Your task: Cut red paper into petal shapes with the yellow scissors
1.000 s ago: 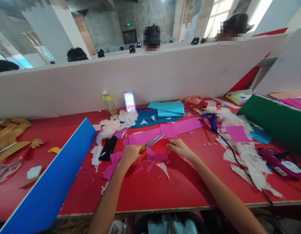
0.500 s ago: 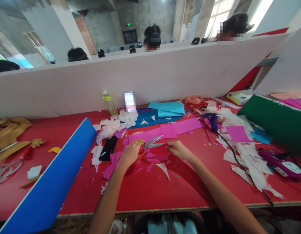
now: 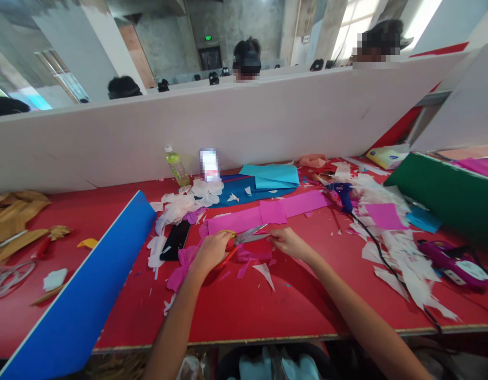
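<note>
Scissors [image 3: 240, 239] sit gripped in our left hand [image 3: 214, 250], angled toward our right hand [image 3: 290, 242], whose fingers [image 3: 277, 238] pinch narrowly, perhaps steadying something we cannot discern.

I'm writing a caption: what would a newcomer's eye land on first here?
Probably the scissors in the left hand, near the picture's middle, pointing toward the right hand. Then the pink strip just beyond, the blue panel at left and the green panel at right.
</note>
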`<action>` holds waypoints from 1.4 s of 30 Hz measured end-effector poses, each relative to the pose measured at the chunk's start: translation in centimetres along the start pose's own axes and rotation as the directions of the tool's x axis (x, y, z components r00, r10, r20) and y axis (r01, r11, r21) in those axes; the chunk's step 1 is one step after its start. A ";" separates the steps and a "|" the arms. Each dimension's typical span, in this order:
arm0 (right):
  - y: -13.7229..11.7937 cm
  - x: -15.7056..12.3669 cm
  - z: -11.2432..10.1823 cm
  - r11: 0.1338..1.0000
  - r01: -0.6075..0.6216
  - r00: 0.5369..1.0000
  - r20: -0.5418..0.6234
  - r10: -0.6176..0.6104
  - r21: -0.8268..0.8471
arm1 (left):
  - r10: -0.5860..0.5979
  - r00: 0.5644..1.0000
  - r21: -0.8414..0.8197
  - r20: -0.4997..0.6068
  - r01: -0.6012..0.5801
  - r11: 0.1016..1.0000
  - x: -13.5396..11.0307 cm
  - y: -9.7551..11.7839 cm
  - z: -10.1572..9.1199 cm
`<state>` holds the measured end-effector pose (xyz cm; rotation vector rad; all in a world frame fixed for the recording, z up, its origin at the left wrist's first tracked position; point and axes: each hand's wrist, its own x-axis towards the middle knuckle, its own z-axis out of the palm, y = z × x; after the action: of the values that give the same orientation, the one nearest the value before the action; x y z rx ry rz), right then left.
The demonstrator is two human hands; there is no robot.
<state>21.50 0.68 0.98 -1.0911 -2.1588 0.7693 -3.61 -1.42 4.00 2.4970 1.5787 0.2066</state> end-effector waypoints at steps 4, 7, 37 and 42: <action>0.2 0.0 0.1 1.000 0.006 1.000 0.004 -0.006 0.006 | -0.009 1.000 -0.003 0.021 0.009 1.000 0.0 -0.1 0.0; 0.3 0.0 0.0 1.000 0.009 1.000 0.012 -0.009 -0.002 | -0.003 1.000 -0.016 0.020 0.004 1.000 0.0 -0.2 0.1; 0.9 0.0 -0.3 1.000 -0.013 0.996 0.086 0.014 -0.015 | -0.008 0.998 0.029 0.061 0.007 1.000 -0.1 0.0 -0.2; 0.9 0.0 -0.4 1.000 -0.023 0.994 0.106 0.022 0.013 | -0.024 0.996 0.036 0.081 0.021 0.999 -0.1 0.4 -0.7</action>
<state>22.26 1.17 0.64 -1.0914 -2.2290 0.8692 -3.47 -1.61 4.74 2.4788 1.5914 0.0740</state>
